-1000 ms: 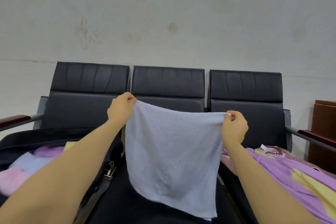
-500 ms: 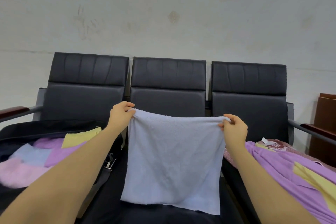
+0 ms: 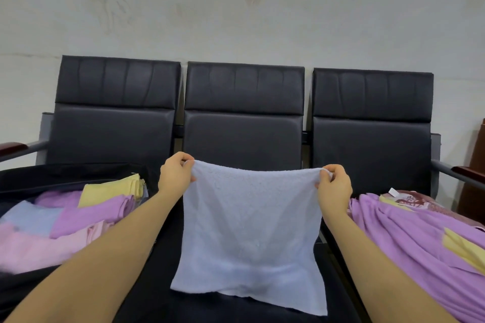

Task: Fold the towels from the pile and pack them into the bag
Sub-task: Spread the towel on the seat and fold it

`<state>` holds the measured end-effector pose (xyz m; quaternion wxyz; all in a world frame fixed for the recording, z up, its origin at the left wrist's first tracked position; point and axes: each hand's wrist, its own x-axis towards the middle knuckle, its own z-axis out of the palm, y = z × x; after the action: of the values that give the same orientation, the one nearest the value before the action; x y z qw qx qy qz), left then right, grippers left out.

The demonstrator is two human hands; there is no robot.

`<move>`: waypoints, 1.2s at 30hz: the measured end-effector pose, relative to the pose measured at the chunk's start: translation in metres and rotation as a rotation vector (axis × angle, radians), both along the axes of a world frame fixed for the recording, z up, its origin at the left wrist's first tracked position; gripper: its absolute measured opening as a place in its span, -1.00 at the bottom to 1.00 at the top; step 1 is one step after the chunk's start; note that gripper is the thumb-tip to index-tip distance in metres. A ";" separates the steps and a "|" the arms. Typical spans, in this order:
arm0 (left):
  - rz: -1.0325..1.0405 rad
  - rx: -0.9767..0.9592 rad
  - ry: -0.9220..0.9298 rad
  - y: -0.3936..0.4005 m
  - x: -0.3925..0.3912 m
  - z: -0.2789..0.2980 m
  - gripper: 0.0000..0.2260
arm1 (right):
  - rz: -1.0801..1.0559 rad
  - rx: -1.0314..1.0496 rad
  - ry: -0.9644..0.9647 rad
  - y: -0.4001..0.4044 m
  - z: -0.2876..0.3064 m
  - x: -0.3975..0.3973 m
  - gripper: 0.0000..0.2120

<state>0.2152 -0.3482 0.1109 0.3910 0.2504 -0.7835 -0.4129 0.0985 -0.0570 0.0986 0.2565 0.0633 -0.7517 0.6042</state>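
Observation:
A pale blue towel point(image 3: 249, 231) hangs over the middle seat, its lower edge lying on the black cushion. My left hand point(image 3: 174, 178) pinches its top left corner and my right hand point(image 3: 333, 186) pinches its top right corner. On the left seat an open black bag point(image 3: 23, 173) holds several folded towels point(image 3: 86, 212) in yellow, purple, blue and pink. The pile of loose towels point(image 3: 409, 238), mostly purple with yellow, lies on the right seat.
A row of three black padded seats point(image 3: 244, 113) stands against a pale wall, with wooden-topped armrests at both ends. A brown wooden cabinet point(image 3: 475, 178) stands at the far right edge.
Both hands have lowered the blue towel toward the middle seat, so its lower edge now lies on the cushion. The view has tilted down a little.

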 end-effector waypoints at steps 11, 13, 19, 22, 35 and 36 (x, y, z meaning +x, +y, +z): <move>-0.044 0.218 0.329 -0.021 -0.090 0.041 -0.91 | 0.127 -0.171 0.004 -0.051 0.045 -0.076 -0.88; -0.046 0.192 0.435 -0.019 -0.089 0.055 -0.92 | 0.158 -0.221 0.072 -0.050 0.056 -0.080 -0.90; 0.008 0.081 0.409 0.008 -0.057 0.033 -0.92 | 0.199 -0.248 0.114 -0.046 0.037 -0.057 -0.91; 0.070 0.089 0.320 0.017 -0.039 -0.003 -0.91 | 0.167 -0.205 0.054 -0.038 0.007 -0.037 -0.91; 0.161 0.053 -0.045 0.029 0.017 -0.099 -0.90 | 0.022 0.017 -0.188 -0.010 -0.101 -0.003 -0.92; 0.149 0.045 -0.065 0.025 0.016 -0.105 -0.89 | 0.017 0.036 -0.226 -0.010 -0.106 -0.005 -0.91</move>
<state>0.2308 -0.3228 0.0056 0.3891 0.3300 -0.7655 -0.3920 0.0936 -0.0668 -0.0073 0.1635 0.0058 -0.7861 0.5961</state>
